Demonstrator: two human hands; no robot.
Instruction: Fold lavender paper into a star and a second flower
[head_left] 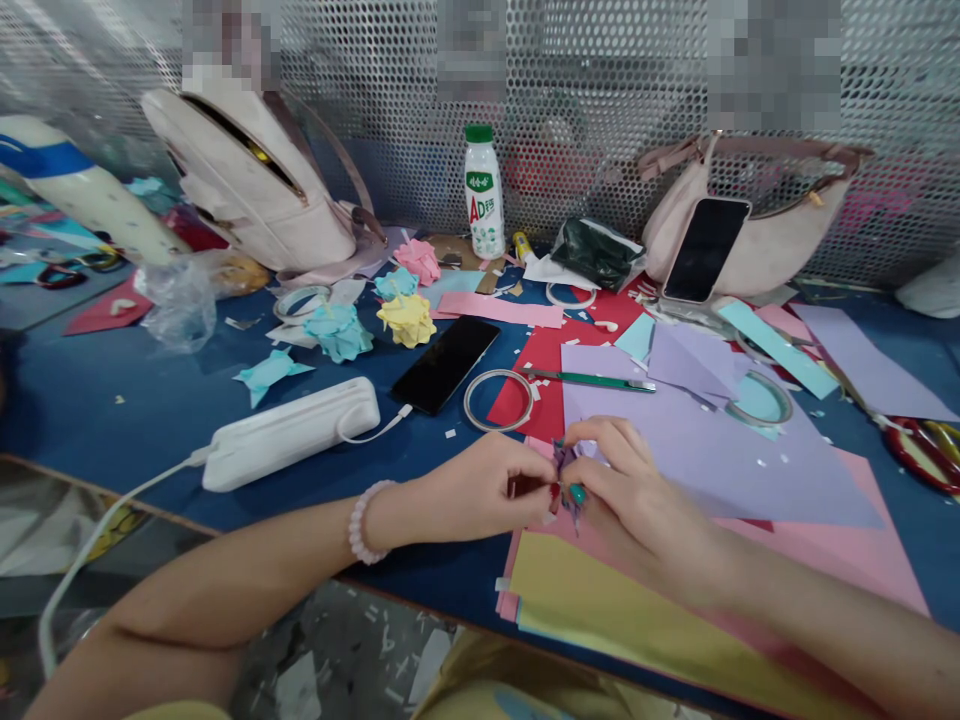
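Note:
Both hands meet over the stacked coloured sheets near the table's front edge. A small folded purple paper piece (570,460) is pinched between them. My left hand (499,487), with a beaded bracelet on the wrist, grips its left side with thumb and forefinger. My right hand (626,490) closes on its right side, its fingers bent over the top. The fingers partly hide the paper's shape. Just beyond lie a purple sheet (750,450), a green craft knife (600,381) and a tape roll (466,400).
Left of the hands are a black phone (447,362), a white power strip (292,432) and folded paper pieces (339,330). Behind stand a bottle (484,200), a backpack (255,180) and a handbag (787,220). Red-handled scissors (911,455) lie far right.

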